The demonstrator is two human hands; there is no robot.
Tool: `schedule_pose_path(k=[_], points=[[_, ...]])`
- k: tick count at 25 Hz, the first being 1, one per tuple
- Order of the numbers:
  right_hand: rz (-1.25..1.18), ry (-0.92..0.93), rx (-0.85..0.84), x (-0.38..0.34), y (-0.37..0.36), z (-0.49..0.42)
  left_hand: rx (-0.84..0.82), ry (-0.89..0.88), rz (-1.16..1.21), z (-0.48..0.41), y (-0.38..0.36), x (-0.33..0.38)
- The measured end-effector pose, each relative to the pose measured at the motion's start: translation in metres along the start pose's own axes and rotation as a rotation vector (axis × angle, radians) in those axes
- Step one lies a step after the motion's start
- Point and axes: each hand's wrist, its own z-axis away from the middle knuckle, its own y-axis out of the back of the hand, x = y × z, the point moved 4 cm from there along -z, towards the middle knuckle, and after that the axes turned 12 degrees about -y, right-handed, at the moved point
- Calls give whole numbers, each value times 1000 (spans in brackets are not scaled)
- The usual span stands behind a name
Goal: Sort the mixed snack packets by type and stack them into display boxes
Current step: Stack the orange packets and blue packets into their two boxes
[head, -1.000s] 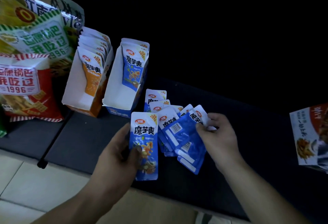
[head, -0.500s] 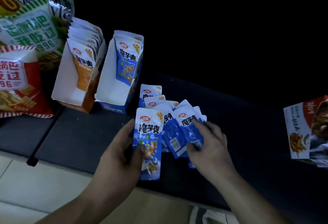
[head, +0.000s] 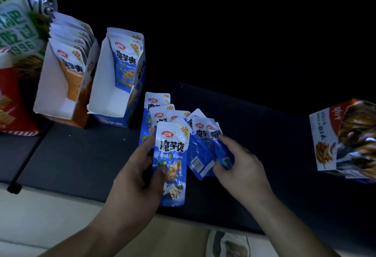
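My left grip (head: 140, 171) holds one blue packet (head: 173, 155) upright, thumb across its printed face and fingers behind, its top edge pointing away from me. It hangs just in front of the blue box (head: 114, 102) and a little to that box's right. Its long axis runs much the same way as the packets already standing at the back of the box. I judge the coming move to be a short carry forward and leftward with hardly any turning. My right grip (head: 242, 165) is further to the right of the blue box, pinching the lower end of a second packet (head: 218, 147), which tilts with its top leaning back toward the box. Between that grip and the box, the fan (head: 160, 112) of loose blue packets lies overlapped on the desk (head: 81, 155), its far end just beside the box's right front corner. At least one packet there shows its barcode side. The left grip is the nearer one to the box, so I would let it deliver first. The second packet likely needs straightening before it follows. The orange box (head: 53, 86) stands just beside the blue box on its left, with orange packets in it, and must not receive these.
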Motion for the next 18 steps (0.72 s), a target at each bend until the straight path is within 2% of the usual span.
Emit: schedule_pose_path(k=[6,9,13,15,18], points=[[-441,-151,89,2,34,7,11,7,45,-5,-5,6],[-721,-237,-57,-21,26,24,7,-4,90,-12,-7,13],[-790,-183,-291,-52,-4,48,55,39,147,-13,-7,10],[-741,-88,-324,-61,-8,56,116,61,110,-9,-1,1],[-699,-19,-385,-70,-14,62,122,82,141,-5,2,-1]])
